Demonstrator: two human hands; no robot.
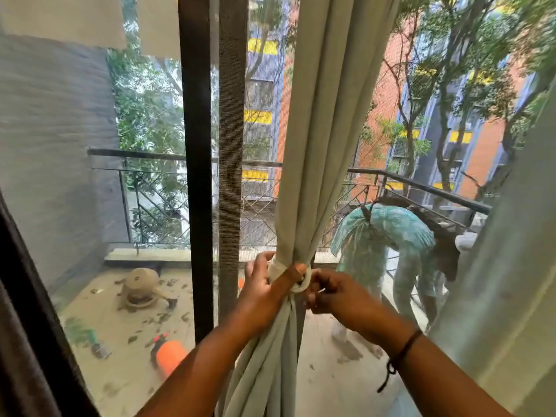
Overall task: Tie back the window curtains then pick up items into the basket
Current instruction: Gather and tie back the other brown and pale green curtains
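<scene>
A pale grey-green curtain (319,152) hangs at the middle of the window, gathered into a narrow waist. A white tie-back band (278,267) wraps that waist. My left hand (264,293) grips the gathered curtain and band, thumb pressed across the front. My right hand (334,291) pinches the band's end just right of the knot. A second curtain panel (505,266) hangs at the right edge. No basket is in view.
A dark window frame post (197,176) and mesh screen (230,145) stand left of the curtain. Outside on the balcony a person in teal clothes (388,245) bends over. An orange sprayer (170,355) and a clay pot (141,285) lie on the balcony floor.
</scene>
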